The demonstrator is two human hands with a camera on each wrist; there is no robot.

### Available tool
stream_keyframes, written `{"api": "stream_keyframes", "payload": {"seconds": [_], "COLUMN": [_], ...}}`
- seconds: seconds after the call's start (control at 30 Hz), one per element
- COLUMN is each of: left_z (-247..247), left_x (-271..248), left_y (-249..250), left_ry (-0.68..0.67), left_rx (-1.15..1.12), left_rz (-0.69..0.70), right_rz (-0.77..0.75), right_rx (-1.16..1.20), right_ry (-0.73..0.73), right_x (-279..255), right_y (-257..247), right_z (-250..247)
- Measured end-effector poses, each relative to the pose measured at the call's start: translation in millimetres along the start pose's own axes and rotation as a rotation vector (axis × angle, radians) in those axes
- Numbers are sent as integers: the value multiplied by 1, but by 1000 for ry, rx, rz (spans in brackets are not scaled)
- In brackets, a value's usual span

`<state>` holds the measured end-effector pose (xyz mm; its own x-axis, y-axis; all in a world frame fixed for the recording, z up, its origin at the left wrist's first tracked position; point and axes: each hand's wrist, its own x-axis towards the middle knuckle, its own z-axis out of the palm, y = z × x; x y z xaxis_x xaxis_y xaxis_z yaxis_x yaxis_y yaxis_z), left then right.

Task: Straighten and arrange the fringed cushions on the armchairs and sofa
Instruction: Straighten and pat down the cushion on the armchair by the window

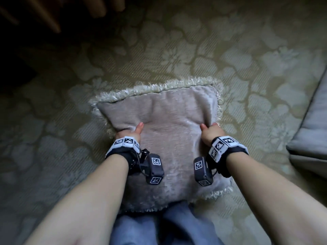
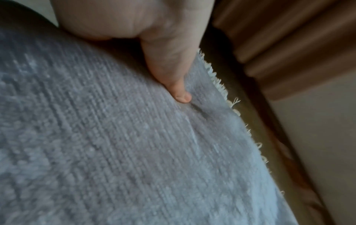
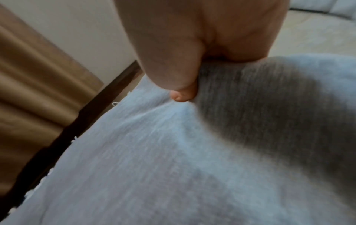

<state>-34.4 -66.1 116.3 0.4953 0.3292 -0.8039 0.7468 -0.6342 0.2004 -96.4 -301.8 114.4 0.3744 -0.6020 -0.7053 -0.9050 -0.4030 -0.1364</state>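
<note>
You've got the fringed cushion (image 1: 169, 138) up in front of you, one hand on each side edge, its grey plush face turned toward you and its pale fringe (image 1: 159, 88) running along the top edge and down both sides. Your left hand (image 1: 130, 134) clamps the left edge — thumb (image 1: 139, 127) laid flat on the front face, the other fingers wrapped out of sight behind the fabric. Your right hand (image 1: 211, 130) does the same on the right edge, thumb pressed into the front, the cloth bunching into a fold beside it. From the left wrist the thumb (image 2: 173, 79) digs a small crease into the ribbed weave, with fringe (image 2: 217, 82) poking out just past it; from the right wrist the thumb (image 3: 183, 89) pinches a ridge of the cushion (image 3: 192, 159) against the palm. The cushion's lower edge sits over your blue-trousered lap (image 1: 168, 227), and below it all spreads the olive floral carpet (image 1: 230, 50). A grey upholstered seat edge (image 1: 311, 129) shows at the far right, well apart from the cushion — and brown curtain folds (image 3: 34, 79) hang beside a pale wall in the wrist views.
</note>
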Motion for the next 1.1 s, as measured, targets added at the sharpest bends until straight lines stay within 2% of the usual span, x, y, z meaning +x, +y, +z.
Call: {"api": "stream_keyframes", "payload": {"seconds": [0.1, 0.27, 0.37, 0.57, 0.67, 0.8, 0.97, 1.1], "left_z": [-35, -89, -117, -141, -122, -60, 40, 120], "left_x": [-73, -229, -331, -520, -616, -728, -841, -907], "left_y": [39, 106, 155, 241, 264, 285, 301, 308], "left_ry": [37, 62, 66, 1, -12, -69, -104, -144], "left_rx": [92, 164, 169, 399, 443, 411, 417, 420], "left_rz": [179, 413, 521, 924, 1082, 1215, 1295, 1300], "right_rz": [68, 155, 180, 257, 295, 355, 423, 451], "right_rx": [160, 439, 580, 813, 875, 926, 915, 909], "right_ry": [52, 198, 332, 574, 685, 788, 896, 965], "right_x": [-54, -168, -232, -346, -395, -433, -446, -439], "right_y": [21, 53, 73, 154, 211, 303, 421, 503], "right_z": [-46, -168, -258, -426, -491, -566, -648, -707]}}
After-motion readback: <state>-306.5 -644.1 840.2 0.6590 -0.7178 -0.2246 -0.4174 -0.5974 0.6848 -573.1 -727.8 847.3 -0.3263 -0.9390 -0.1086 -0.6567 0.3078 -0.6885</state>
